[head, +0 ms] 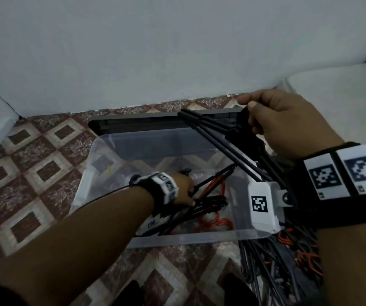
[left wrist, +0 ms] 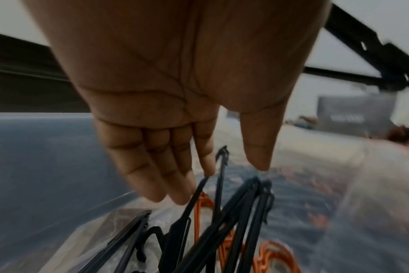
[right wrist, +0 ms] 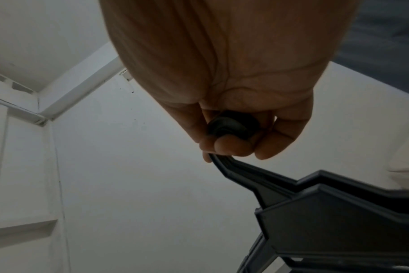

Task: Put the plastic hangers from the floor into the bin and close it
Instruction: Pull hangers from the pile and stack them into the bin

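Patterned floor tiles [head: 34, 173] carry a clear plastic bin [head: 102, 164]; right hand [head: 281, 122] grips black plastic hangers [head: 219, 140] slanting above it, left hand [head: 184, 188], fingers straight, touches hangers inside [head: 208, 202].

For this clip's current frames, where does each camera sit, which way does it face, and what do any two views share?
Head: worn on the head, looking forward and down at the clear bin on the tiled floor; both forearms, left hand and right hand show.
Left wrist: looks along the open palm and straight fingers into the bin at black and orange hangers.
Right wrist: looks up along the right hand, fingers curled round black hangers, at the white wall.
Shared: head and left wrist views both show the hangers in the bin.
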`<state>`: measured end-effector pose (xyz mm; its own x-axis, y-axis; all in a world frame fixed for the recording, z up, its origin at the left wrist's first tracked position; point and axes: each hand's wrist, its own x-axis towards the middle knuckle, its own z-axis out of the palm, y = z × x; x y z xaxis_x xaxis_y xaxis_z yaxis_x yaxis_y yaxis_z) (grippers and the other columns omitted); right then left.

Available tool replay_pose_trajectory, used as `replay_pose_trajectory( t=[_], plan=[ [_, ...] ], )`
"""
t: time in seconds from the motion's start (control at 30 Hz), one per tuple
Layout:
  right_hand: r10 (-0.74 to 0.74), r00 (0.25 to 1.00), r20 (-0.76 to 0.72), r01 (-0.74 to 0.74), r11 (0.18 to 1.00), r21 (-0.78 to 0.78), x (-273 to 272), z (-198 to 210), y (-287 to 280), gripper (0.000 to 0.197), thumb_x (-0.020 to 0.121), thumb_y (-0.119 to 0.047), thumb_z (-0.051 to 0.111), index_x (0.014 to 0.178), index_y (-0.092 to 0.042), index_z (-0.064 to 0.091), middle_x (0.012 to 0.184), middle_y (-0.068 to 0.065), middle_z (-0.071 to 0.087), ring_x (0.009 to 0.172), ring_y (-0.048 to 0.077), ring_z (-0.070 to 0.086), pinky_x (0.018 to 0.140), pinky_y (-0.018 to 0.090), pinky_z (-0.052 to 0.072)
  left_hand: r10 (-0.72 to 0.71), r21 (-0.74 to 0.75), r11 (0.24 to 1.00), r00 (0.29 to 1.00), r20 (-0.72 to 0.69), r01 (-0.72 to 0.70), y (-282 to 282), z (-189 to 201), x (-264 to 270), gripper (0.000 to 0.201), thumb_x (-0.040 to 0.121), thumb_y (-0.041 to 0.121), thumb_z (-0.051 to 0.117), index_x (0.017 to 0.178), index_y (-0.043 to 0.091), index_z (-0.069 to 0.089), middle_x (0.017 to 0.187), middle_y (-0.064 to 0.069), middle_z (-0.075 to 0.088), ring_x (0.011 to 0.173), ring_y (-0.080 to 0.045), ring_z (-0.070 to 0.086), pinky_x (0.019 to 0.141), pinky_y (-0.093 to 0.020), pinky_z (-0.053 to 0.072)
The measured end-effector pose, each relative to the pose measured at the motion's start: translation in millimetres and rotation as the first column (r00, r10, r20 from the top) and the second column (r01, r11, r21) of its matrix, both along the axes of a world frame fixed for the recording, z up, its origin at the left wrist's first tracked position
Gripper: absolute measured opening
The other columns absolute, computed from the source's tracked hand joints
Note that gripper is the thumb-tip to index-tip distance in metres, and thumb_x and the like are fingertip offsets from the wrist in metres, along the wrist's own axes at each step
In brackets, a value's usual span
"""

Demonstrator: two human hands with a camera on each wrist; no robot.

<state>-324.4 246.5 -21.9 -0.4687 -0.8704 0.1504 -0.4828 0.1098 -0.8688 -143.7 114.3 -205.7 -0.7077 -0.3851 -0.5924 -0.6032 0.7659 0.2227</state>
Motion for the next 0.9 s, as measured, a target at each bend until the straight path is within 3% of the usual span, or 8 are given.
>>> replay_pose_trajectory(
  t=[0.17, 0.3, 0.37, 0.47, 0.6, 0.77, 0.83, 0.9],
  plan=[
    [-0.056, 0.998, 0.031, 0.057, 0.998, -0.013, -11, -2, 1, 0.023, 0.1, -0.022, 0.049, 0.105, -0.022, 0.071, 0.063, -0.012, 0.06, 0.06, 0.006, 0.055, 0.076, 0.037, 0.054, -0.116, -0.106, 0.988, 0.993, 0.003, 0.116, 30, -38, -57, 0.075, 0.069, 0.064, 0.071, 0.127, 0.02, 0.052, 0.117, -0.004, 0.063, 0.101, -0.028, 0.062, 0.086, -0.039, 0.055],
    [-0.079, 0.996, 0.039, 0.08, 0.997, -0.024, -18, -6, 1, 0.023, 0.097, -0.026, 0.05, 0.103, -0.024, 0.072, 0.064, -0.011, 0.062, 0.064, 0.007, 0.058, 0.075, 0.039, 0.054, -0.131, -0.204, 0.97, 0.991, 0.026, 0.134, 53, -57, -72, 0.036, 0.091, 0.035, 0.057, 0.126, 0.025, 0.051, 0.107, -0.006, 0.066, 0.087, -0.029, 0.064, 0.076, -0.039, 0.057],
    [-0.084, 0.996, 0.025, 0.085, 0.996, -0.018, -21, -7, 1, 0.024, 0.096, -0.028, 0.049, 0.103, -0.026, 0.072, 0.065, -0.012, 0.064, 0.067, 0.008, 0.06, 0.077, 0.041, 0.055, -0.18, -0.253, 0.951, 0.983, 0.016, 0.179, 57, -58, -73, 0.038, 0.092, 0.018, 0.052, 0.13, 0.025, 0.051, 0.103, -0.008, 0.066, 0.084, -0.03, 0.065, 0.071, -0.038, 0.057],
    [-0.095, 0.995, 0.02, 0.096, 0.995, -0.011, -23, -6, 3, 0.024, 0.097, -0.028, 0.049, 0.104, -0.027, 0.072, 0.065, -0.013, 0.064, 0.068, 0.007, 0.06, 0.08, 0.042, 0.057, -0.156, -0.27, 0.953, 0.986, -0.053, 0.136, 55, -50, -67, 0.027, 0.09, 0.019, 0.055, 0.117, 0.018, 0.059, 0.103, -0.008, 0.067, 0.087, -0.031, 0.065, 0.067, -0.033, 0.052],
    [-0.108, 0.994, -0.002, 0.108, 0.994, -0.012, -22, -1, 7, 0.024, 0.098, -0.026, 0.048, 0.107, -0.025, 0.071, 0.07, -0.01, 0.064, 0.065, 0.007, 0.058, 0.078, 0.038, 0.054, -0.014, -0.245, 0.969, 0.993, -0.121, -0.017, 36, -19, -43, 0.036, 0.091, 0.05, 0.047, 0.108, 0.021, 0.059, 0.096, -0.01, 0.066, 0.082, -0.03, 0.063, 0.067, -0.031, 0.047],
    [-0.115, 0.993, -0.04, 0.115, 0.993, -0.011, -19, 6, 13, 0.024, 0.099, -0.023, 0.047, 0.107, -0.023, 0.069, 0.072, -0.009, 0.065, 0.064, 0.003, 0.057, 0.074, 0.029, 0.051, 0.165, -0.275, 0.928, 0.938, -0.304, -0.252, -4, 58, 20, 0.025, 0.093, 0.042, 0.053, 0.106, 0.024, 0.065, 0.103, -0.005, 0.07, 0.095, -0.027, 0.064, 0.078, -0.031, 0.048],
    [-0.114, 0.993, -0.036, 0.113, 0.994, -0.007, -18, 7, 15, 0.024, 0.099, -0.022, 0.047, 0.107, -0.023, 0.069, 0.073, -0.008, 0.067, 0.063, 0.003, 0.058, 0.07, 0.026, 0.05, 0.197, -0.274, 0.903, 0.885, -0.421, -0.331, -17, 97, 55, 0.021, 0.095, 0.042, 0.053, 0.102, 0.026, 0.065, 0.094, 0.003, 0.073, 0.09, -0.019, 0.067, 0.079, -0.03, 0.051],
    [-0.108, 0.994, -0.02, 0.108, 0.994, 0.004, -17, 6, 15, 0.024, 0.099, -0.02, 0.047, 0.106, -0.023, 0.07, 0.073, -0.008, 0.068, 0.062, 0.004, 0.058, 0.068, 0.026, 0.049, 0.275, -0.173, 0.887, 0.79, -0.547, -0.429, -22, 133, 88, 0.021, 0.095, 0.046, 0.053, 0.098, 0.029, 0.066, 0.083, 0.011, 0.074, 0.073, -0.01, 0.068, 0.067, -0.025, 0.052]
  ],
)
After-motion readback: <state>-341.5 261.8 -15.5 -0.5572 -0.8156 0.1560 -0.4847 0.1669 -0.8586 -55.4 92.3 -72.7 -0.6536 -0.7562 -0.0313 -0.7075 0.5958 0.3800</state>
